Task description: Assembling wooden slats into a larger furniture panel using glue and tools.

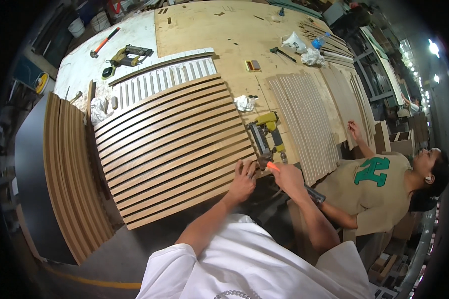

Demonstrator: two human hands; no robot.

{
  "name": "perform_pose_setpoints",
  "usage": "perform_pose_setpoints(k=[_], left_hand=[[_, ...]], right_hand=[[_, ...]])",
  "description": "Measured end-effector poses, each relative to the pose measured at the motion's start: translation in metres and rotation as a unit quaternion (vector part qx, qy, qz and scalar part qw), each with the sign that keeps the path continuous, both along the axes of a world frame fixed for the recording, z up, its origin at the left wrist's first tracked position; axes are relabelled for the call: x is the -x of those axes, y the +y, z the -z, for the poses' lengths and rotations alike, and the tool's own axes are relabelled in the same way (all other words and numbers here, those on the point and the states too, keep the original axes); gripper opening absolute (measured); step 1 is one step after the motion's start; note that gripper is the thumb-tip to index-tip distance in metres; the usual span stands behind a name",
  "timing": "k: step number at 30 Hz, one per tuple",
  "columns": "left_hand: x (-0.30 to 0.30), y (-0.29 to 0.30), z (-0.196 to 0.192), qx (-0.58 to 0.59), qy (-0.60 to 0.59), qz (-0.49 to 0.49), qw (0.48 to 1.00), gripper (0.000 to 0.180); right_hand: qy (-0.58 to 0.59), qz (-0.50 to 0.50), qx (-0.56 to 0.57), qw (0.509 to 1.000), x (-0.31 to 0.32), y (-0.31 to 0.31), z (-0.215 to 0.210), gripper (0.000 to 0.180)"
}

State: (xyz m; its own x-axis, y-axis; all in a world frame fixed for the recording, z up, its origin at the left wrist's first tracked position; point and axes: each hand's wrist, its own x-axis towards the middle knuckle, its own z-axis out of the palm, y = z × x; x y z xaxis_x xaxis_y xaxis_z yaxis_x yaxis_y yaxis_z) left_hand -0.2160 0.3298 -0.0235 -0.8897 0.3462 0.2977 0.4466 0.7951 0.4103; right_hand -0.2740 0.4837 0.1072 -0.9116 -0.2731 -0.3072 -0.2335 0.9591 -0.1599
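A slatted wood panel (174, 149), light slats with dark gaps, lies on the bench before me. My left hand (243, 180) rests at its right edge, fingers slightly apart on the slats; anything under the fingertips is hidden. Wrapped round a hammer (273, 166) with an orange and black handle is my right hand (289, 180). The hammer's head is at the panel's right edge, close to my left fingers. Just beyond it, a yellow-green nail gun (267, 130) lies on the bench.
Stacked slatted panels (67, 169) stand at left. A second nail gun (128, 56) and another hammer (105, 42) lie at far left. A white slatted piece (159, 77) sits behind my panel. Right of me, a co-worker (379, 179) stands by a pale slatted panel (304, 119).
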Motion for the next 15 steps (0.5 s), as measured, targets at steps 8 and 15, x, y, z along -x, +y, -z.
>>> perform_pose_setpoints(k=[8,15], left_hand=[[0.034,0.026,-0.002,0.088,0.006,0.098,0.991,0.039],[0.040,0.027,0.003,0.159,-0.016,0.146,0.976,0.044]], right_hand=[[0.038,0.197,0.152,0.968,-0.010,0.042,0.020,0.029],[0.029,0.156,0.289,0.944,0.053,0.025,0.081,0.035]])
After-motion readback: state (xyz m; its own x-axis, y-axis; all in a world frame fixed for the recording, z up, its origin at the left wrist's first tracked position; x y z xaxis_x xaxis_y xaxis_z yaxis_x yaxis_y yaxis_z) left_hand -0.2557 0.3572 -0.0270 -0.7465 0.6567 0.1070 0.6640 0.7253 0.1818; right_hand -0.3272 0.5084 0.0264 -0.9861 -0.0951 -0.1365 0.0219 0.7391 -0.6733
